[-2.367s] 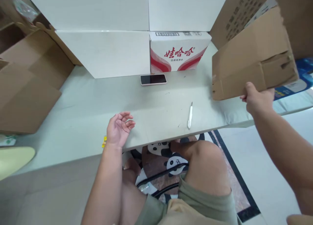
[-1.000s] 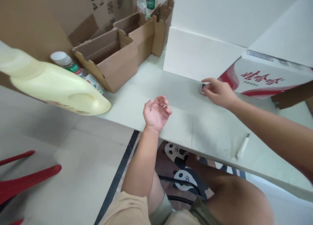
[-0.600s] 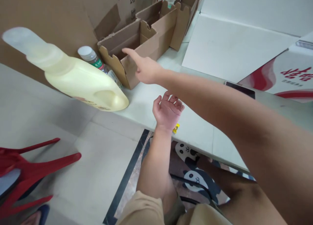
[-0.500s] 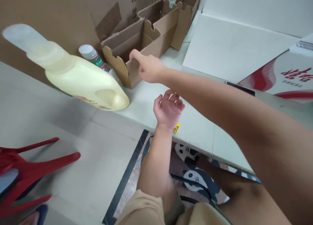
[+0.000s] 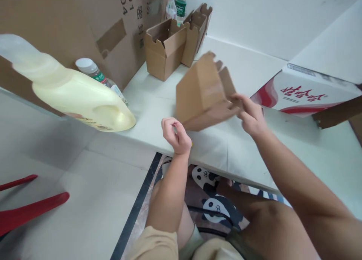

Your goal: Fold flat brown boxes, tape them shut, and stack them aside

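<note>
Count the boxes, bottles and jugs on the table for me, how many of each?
Small brown boxes: 3, one held, two standing.
Red and white box: 1.
Bottles: 3.
Cream jug: 1.
Total: 8.

A pale bench carries everything. Left of the curled left fingers lies a cream jug on its side, a capped bottle behind it. Beyond the fingers stand open cardboard boxes. Right of the right fingers sits a red-and-white carton.
</note>
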